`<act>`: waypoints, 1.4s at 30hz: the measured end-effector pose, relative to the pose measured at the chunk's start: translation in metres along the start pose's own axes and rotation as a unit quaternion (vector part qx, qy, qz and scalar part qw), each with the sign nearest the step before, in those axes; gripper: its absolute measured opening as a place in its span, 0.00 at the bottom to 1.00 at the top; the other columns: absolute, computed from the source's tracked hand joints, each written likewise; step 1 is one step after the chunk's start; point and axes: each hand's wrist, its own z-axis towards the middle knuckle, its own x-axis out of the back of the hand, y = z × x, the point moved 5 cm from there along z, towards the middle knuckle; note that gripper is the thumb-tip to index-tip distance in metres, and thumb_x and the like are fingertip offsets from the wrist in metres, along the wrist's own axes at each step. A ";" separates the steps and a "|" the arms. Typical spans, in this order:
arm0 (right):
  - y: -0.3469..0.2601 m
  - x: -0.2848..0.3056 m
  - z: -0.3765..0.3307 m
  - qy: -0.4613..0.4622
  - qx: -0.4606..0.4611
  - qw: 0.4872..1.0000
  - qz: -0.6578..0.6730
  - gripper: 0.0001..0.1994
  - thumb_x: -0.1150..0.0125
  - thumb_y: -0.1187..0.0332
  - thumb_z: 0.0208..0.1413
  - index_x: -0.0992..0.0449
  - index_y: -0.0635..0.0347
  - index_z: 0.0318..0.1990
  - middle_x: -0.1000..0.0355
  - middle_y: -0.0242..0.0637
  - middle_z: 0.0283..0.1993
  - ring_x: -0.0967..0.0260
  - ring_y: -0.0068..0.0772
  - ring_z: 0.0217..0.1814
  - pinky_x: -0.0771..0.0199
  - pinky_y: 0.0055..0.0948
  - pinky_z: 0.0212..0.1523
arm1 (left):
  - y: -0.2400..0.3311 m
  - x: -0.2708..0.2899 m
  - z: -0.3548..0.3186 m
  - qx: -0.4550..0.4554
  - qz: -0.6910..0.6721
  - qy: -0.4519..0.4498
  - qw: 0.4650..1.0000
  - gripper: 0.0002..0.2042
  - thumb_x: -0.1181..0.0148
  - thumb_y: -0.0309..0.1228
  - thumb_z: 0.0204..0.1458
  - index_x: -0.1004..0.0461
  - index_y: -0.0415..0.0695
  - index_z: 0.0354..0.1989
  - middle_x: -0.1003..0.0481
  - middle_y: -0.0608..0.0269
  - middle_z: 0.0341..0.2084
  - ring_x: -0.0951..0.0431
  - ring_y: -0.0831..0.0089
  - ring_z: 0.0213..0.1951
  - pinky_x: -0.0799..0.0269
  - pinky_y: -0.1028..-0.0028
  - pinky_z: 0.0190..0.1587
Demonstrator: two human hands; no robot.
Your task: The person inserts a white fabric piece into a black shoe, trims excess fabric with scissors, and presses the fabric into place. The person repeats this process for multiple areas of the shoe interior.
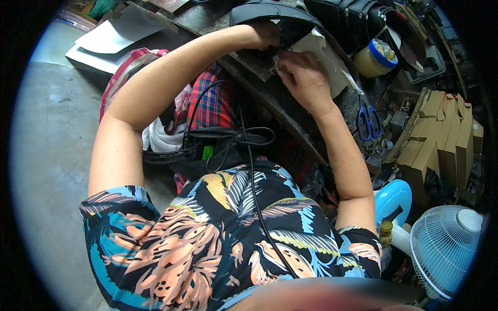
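Note:
A black, curved, leather-like piece (275, 11) lies at the top of the view on the worktable. My left hand (265, 35) is in shadow at its lower edge; the fingers curl in and appear to grip it. Close by on the right, my right hand (306, 78) has its thumb and fingers bent together in a pinch near the table's edge. What it pinches is too dark and small to make out. Beside that hand, a torn-edged white sheet (332, 65) spreads out beneath the black piece.
Blue-handled scissors (369, 123) and a blue-lidded jar (376, 57) stand to the right. Further right are brown cardboard boxes (438, 137) and a fan (447, 249). A plaid cloth (211, 101) and black cables hang below the table edge; white sheets (116, 36) lie upper left.

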 end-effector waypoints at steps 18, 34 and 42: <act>0.010 -0.007 -0.003 0.036 -0.052 0.998 0.013 0.10 0.33 0.69 0.51 0.18 0.52 0.42 0.23 0.36 0.43 0.27 0.45 0.47 0.25 0.41 0.49 | 0.004 -0.007 -0.001 -0.188 0.146 -0.093 0.967 0.11 0.43 0.34 0.55 0.19 0.38 0.32 0.21 0.53 0.22 0.23 0.63 0.24 0.28 0.64 0.29; 0.025 -0.013 -0.002 0.064 -0.105 0.988 0.089 0.06 0.35 0.69 0.55 0.18 0.57 0.39 0.22 0.42 0.37 0.25 0.46 0.39 0.26 0.37 0.40 | 0.030 0.005 -0.042 -0.261 0.101 0.086 0.956 0.14 0.36 0.32 0.50 0.24 0.45 0.45 0.23 0.51 0.38 0.21 0.56 0.40 0.26 0.64 0.43; 0.024 -0.011 -0.002 0.076 -0.116 0.983 0.122 0.07 0.36 0.68 0.56 0.18 0.58 0.39 0.23 0.45 0.36 0.24 0.49 0.37 0.25 0.40 0.38 | 0.040 0.008 -0.056 -0.224 0.146 0.029 0.963 0.09 0.37 0.31 0.53 0.23 0.46 0.42 0.25 0.56 0.42 0.23 0.59 0.43 0.27 0.65 0.47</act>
